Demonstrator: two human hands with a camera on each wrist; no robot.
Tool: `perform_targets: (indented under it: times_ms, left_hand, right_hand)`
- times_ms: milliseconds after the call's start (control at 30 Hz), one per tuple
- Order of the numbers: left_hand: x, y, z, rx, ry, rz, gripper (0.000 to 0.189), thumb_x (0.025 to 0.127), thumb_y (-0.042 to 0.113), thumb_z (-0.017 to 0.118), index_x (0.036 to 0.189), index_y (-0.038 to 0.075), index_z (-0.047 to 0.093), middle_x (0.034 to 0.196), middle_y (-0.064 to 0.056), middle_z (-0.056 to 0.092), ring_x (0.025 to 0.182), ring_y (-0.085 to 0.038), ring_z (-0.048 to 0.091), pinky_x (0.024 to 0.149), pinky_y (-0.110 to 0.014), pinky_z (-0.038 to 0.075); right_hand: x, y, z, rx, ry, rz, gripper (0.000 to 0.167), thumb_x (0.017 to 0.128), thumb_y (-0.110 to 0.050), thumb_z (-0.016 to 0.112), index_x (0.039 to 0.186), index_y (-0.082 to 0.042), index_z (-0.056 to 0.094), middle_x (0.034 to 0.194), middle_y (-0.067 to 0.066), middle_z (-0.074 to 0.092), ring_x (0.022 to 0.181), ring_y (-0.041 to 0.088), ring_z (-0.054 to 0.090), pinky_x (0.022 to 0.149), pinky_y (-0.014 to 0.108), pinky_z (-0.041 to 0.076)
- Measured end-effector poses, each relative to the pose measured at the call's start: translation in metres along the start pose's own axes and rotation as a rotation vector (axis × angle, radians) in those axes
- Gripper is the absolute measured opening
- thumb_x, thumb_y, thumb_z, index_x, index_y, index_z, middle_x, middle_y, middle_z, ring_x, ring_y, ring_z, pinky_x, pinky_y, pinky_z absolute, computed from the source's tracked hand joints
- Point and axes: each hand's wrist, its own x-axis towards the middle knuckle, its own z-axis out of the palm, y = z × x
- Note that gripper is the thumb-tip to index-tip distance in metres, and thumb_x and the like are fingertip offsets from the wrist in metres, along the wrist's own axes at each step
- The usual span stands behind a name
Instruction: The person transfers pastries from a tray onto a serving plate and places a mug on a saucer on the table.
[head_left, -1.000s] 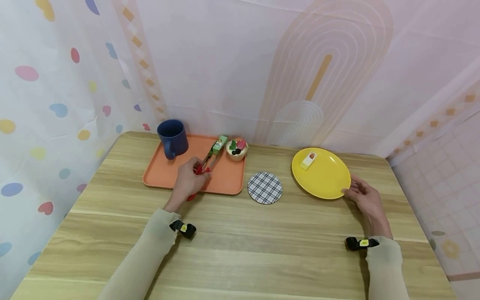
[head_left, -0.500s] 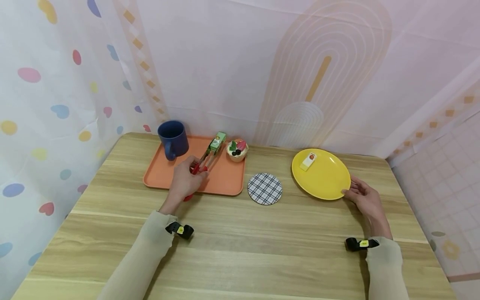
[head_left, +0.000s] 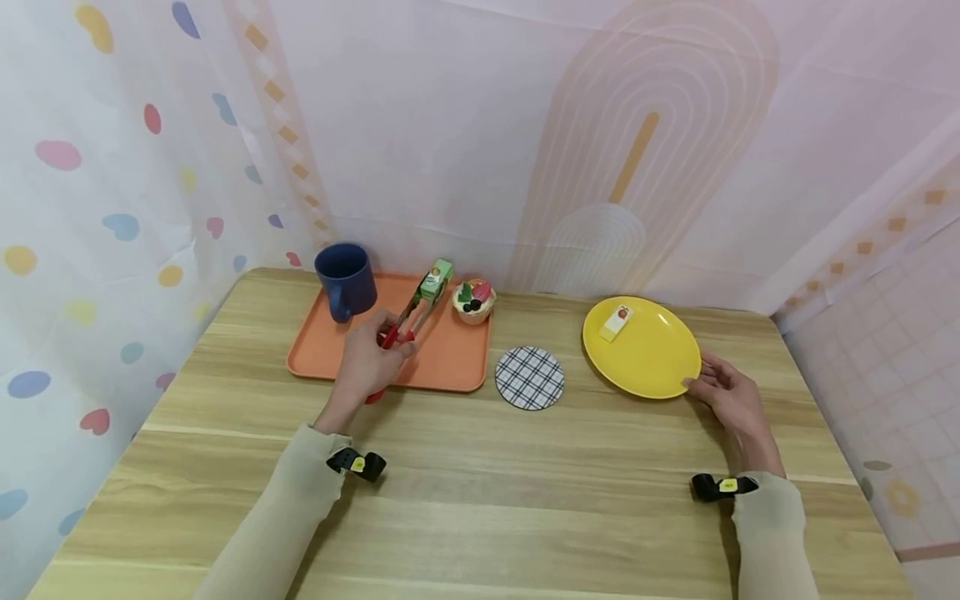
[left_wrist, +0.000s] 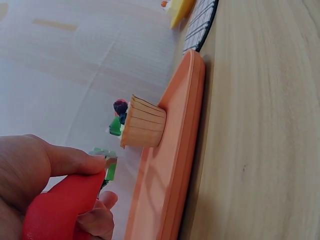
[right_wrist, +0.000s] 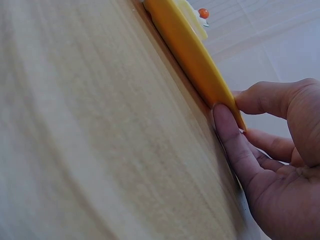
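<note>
My left hand point(head_left: 369, 358) grips red-handled tongs point(head_left: 392, 336) over the orange tray point(head_left: 318, 354). Between the tong tips is a small green cake slice point(head_left: 437, 279) with a decorated top; in the left wrist view the green slice point(left_wrist: 111, 167) appears raised off the tray. A fruit-topped cupcake point(head_left: 474, 302) stands at the tray's right end, just right of the tong tips. My right hand point(head_left: 731, 396) pinches the near right rim of a yellow plate point(head_left: 652, 358), thumb on one face and fingers on the other. A white-and-yellow cake slice point(head_left: 617, 322) lies on that plate.
A blue mug point(head_left: 347, 281) stands at the tray's back left corner, handle toward me. The round checked coaster point(head_left: 529, 377) lies between tray and plate on the wooden table point(head_left: 525, 500). A printed curtain point(head_left: 420, 125) hangs right behind the table.
The green cake slice in the tongs has risen a little off the tray, while my left hand has drawn slightly back and left. The right hand and plate stay put.
</note>
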Motion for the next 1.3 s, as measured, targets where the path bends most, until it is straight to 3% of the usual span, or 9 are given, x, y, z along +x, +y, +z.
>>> perform_targets:
  times_ms: [267, 600, 900, 1300]
  left_hand:
    - [-0.003, 0.006, -0.002, 0.014, 0.013, 0.015, 0.028, 0.092, 0.017, 0.074, 0.115, 0.006, 0.064, 0.106, -0.016, 0.069, 0.081, -0.030, 0.064, 0.064, -0.032, 0.049]
    - [-0.008, 0.016, -0.005, 0.015, 0.030, 0.065, 0.029, 0.092, 0.017, 0.075, 0.116, 0.005, 0.064, 0.106, -0.018, 0.070, 0.086, -0.032, 0.061, 0.068, -0.035, 0.046]
    - [-0.011, 0.029, 0.001, -0.002, 0.024, 0.097, 0.028, 0.090, 0.013, 0.077, 0.114, 0.003, 0.065, 0.101, -0.016, 0.070, 0.082, -0.030, 0.056, 0.065, -0.036, 0.042]
    - [-0.015, 0.037, 0.010, -0.019, -0.007, 0.110, 0.030, 0.091, 0.015, 0.077, 0.116, 0.007, 0.065, 0.101, -0.015, 0.070, 0.080, -0.027, 0.056, 0.064, -0.034, 0.043]
  right_hand:
    - [0.002, 0.002, -0.001, 0.007, 0.003, -0.001, 0.077, 0.096, -0.026, 0.074, 0.159, -0.007, 0.035, 0.114, -0.021, 0.056, 0.096, -0.015, 0.059, 0.083, 0.007, 0.050]
    - [0.005, -0.001, 0.004, 0.021, 0.007, -0.001, 0.076, 0.095, -0.021, 0.075, 0.159, -0.008, 0.035, 0.119, -0.013, 0.058, 0.095, -0.014, 0.060, 0.082, 0.008, 0.051]
    - [0.003, 0.000, 0.001, 0.038, 0.017, 0.013, 0.077, 0.095, -0.018, 0.074, 0.159, -0.006, 0.034, 0.111, -0.020, 0.057, 0.094, -0.015, 0.059, 0.082, 0.008, 0.051]
    - [0.003, 0.000, 0.001, 0.046, 0.014, 0.012, 0.078, 0.095, -0.017, 0.075, 0.159, -0.006, 0.034, 0.112, -0.020, 0.057, 0.094, -0.015, 0.060, 0.081, 0.008, 0.051]
